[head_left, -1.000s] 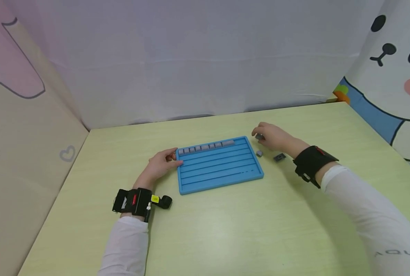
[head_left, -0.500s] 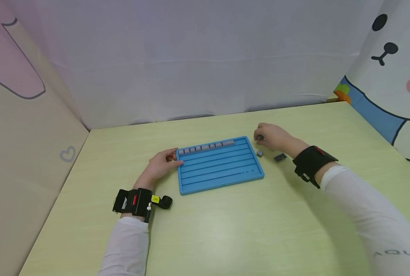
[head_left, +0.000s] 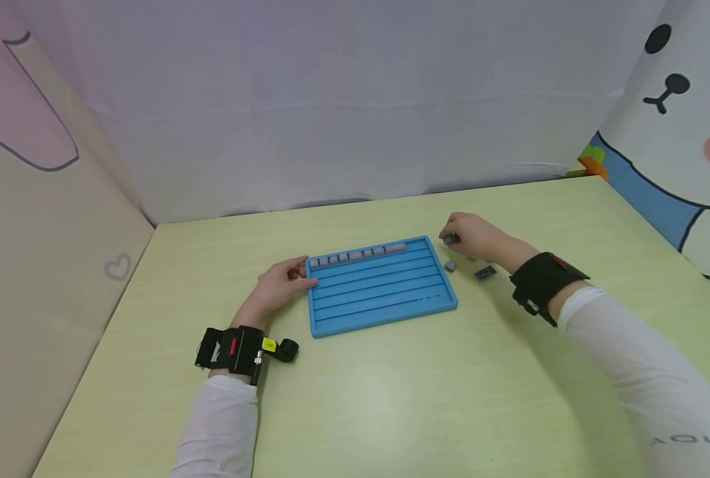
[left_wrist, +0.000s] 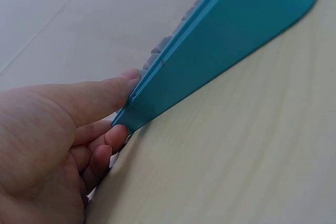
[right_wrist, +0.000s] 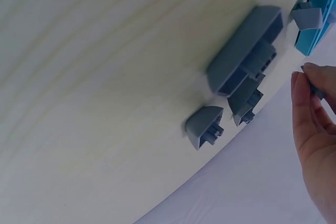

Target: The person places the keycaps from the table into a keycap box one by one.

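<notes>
In the head view, my left hand [head_left: 277, 285] grips the left edge of a blue ridged tray [head_left: 385, 285], near its far left corner. The left wrist view shows the thumb over the tray's rim and the other fingers curled against its side. A row of grey keycaps [head_left: 355, 255] fills much of the tray's farthest groove. Just off the far right corner, my right hand [head_left: 477, 238] pinches a small grey keycap [head_left: 448, 238] between thumb and fingers. That keycap [right_wrist: 316, 91] is mostly covered by the fingers in the right wrist view.
One loose keycap [head_left: 450, 266] lies by the tray's right edge. A long keycap [right_wrist: 247, 45] lies stem side showing, with two smaller keycaps, one nearer [right_wrist: 202, 124] and one partly behind it [right_wrist: 242, 98]. A cloth wall [head_left: 355, 106] stands behind the table.
The keycap in my right hand has turned between the fingers, and that hand has shifted slightly. My left hand and the tray stay in place.
</notes>
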`<state>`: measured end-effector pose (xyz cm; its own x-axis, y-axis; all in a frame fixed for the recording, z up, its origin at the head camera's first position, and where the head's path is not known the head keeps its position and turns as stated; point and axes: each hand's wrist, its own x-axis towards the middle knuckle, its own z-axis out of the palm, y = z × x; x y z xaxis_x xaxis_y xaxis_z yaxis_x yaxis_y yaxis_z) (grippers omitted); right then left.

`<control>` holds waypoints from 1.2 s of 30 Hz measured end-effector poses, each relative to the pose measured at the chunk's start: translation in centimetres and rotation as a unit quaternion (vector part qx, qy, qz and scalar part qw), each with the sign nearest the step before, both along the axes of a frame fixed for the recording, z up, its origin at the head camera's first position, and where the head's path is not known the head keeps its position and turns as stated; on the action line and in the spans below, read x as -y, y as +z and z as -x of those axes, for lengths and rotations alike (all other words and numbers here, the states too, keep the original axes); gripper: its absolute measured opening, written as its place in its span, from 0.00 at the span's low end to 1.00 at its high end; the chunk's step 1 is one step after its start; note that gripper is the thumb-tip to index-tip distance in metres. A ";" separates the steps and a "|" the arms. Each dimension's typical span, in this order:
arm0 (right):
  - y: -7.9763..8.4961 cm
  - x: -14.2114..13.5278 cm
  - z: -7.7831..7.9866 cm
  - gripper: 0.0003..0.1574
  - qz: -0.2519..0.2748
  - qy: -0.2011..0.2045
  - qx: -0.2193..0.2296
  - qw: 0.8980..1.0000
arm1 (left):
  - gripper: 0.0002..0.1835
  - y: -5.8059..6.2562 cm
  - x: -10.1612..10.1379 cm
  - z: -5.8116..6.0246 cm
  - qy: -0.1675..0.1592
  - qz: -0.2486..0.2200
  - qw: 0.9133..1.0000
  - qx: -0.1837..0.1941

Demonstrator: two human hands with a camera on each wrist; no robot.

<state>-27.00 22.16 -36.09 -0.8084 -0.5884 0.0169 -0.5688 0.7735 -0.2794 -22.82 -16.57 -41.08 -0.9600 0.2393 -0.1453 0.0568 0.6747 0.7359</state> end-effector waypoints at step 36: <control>-0.3 5.2 0.6 0.12 -0.025 -0.020 -0.006 0.999 | 0.35 -0.2 0.1 0.1 0.006 0.013 1.000 0.000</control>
<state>-27.56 17.01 -36.38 -0.8315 -0.5555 -0.0019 -0.5397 0.8086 -0.2342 -22.93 -16.68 -41.24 -0.9628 0.2238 -0.1514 0.0485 0.6945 0.7178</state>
